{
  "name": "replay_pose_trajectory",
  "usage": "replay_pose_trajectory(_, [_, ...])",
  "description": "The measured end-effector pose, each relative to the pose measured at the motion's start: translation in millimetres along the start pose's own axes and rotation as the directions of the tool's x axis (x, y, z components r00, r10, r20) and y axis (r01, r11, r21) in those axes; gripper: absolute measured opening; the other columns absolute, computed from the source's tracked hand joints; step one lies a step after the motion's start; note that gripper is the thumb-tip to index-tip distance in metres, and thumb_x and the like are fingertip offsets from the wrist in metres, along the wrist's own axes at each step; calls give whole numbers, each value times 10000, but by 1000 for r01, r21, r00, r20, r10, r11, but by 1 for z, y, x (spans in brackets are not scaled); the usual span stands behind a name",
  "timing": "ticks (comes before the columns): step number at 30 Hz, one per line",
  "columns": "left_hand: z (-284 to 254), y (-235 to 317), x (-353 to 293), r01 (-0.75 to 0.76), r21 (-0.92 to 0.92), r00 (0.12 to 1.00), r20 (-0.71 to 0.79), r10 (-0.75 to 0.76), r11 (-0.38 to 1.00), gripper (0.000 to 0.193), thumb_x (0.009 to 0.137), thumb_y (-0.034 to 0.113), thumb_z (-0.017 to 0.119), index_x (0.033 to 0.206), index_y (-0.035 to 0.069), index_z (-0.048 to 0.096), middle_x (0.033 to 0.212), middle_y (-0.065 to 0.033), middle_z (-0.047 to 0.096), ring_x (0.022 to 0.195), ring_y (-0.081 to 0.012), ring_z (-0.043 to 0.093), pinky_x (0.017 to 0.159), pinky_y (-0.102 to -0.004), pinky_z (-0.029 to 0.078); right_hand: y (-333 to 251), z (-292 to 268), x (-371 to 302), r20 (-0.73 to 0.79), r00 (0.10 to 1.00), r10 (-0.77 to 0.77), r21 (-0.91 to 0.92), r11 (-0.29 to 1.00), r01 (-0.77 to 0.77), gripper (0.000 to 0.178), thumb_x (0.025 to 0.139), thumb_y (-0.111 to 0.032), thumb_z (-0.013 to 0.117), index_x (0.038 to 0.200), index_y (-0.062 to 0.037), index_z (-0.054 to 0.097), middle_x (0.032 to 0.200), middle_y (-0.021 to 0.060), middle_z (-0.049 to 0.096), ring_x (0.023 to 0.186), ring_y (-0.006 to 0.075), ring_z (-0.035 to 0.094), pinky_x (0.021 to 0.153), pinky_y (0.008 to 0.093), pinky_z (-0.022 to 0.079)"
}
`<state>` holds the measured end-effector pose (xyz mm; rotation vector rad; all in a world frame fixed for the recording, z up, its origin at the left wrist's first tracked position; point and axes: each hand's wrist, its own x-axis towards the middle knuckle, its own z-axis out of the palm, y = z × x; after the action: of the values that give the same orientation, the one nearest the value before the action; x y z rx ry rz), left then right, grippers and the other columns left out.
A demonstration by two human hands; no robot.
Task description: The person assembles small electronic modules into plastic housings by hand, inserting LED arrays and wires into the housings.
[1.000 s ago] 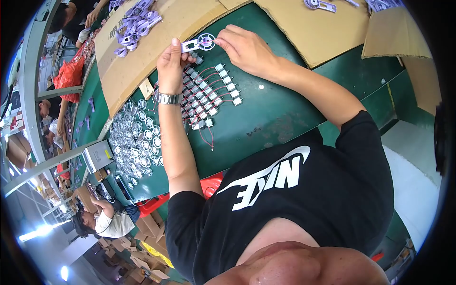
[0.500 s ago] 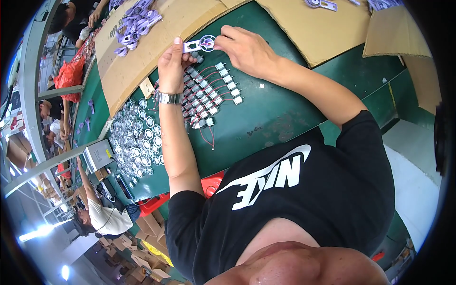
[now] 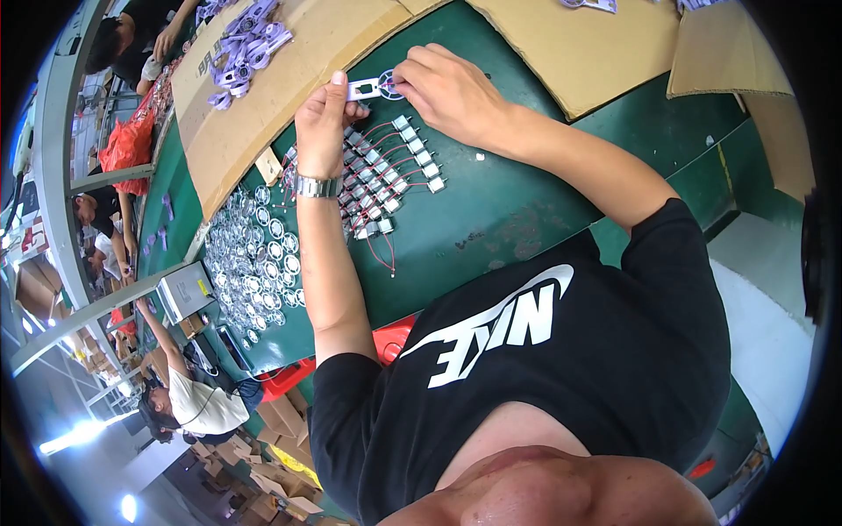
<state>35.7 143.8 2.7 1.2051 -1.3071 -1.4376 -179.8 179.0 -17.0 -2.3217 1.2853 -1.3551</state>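
Observation:
A purple plastic housing (image 3: pixel 363 89), with a slotted handle and a spoked ring at one end, is held up above the far part of the green table. My left hand (image 3: pixel 323 127) grips its handle end, thumb on top. At the ring, my right hand (image 3: pixel 449 95) has its fingers pinched together; they cover part of the ring, and what lies between them is hidden. Below my hands, rows of small silver motors (image 3: pixel 377 180) with red wires lie on the table. Beside my left forearm spreads a pile of clear round discs (image 3: pixel 254 254).
More purple housings (image 3: pixel 244 48) are heaped on a cardboard sheet (image 3: pixel 324 44) at the far left. Another cardboard sheet (image 3: pixel 588 53) lies at the far right. A silver box (image 3: pixel 184 292) stands at the left table edge. Several people work along the left side.
The housing and my left hand have shifted slightly right. My right fingers now cover more of the ring.

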Motion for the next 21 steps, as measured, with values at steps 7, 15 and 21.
replay_pose_trajectory(7, [7, -7, 0, -18, 56, 1000, -19, 19, 998, 396, 1038, 383, 612, 817, 57, 643, 694, 21, 563, 631, -89, 551, 661, -265, 536, -5, -3, -4, 44, 992, 122, -80, 990, -118, 126, 790, 29, 626, 913, 0, 622, 933, 135, 623, 915, 343, 609, 796, 453, 531])
replay_pose_trajectory(15, [9, -7, -1, 85, -102, 995, 59, -79, 991, 380, 1047, 375, 593, 830, 65, 627, 709, 15, 537, 662, -115, 548, 691, -302, 549, -10, -3, -4, -79, 990, 118, 95, 989, -110, 158, 795, 61, 639, 913, -30, 588, 918, 118, 618, 905, 340, 599, 772, 451, 509])
replay_pose_trajectory(21, [12, 3, -6, 139, -177, 984, 134, -116, 974, 371, 1055, 367, 577, 831, 73, 609, 712, 16, 517, 698, -126, 545, 737, -325, 553, -5, 3, -2, -215, 971, 107, 206, 976, -62, 148, 814, 54, 636, 903, -47, 576, 902, 102, 610, 896, 339, 588, 767, 458, 494])
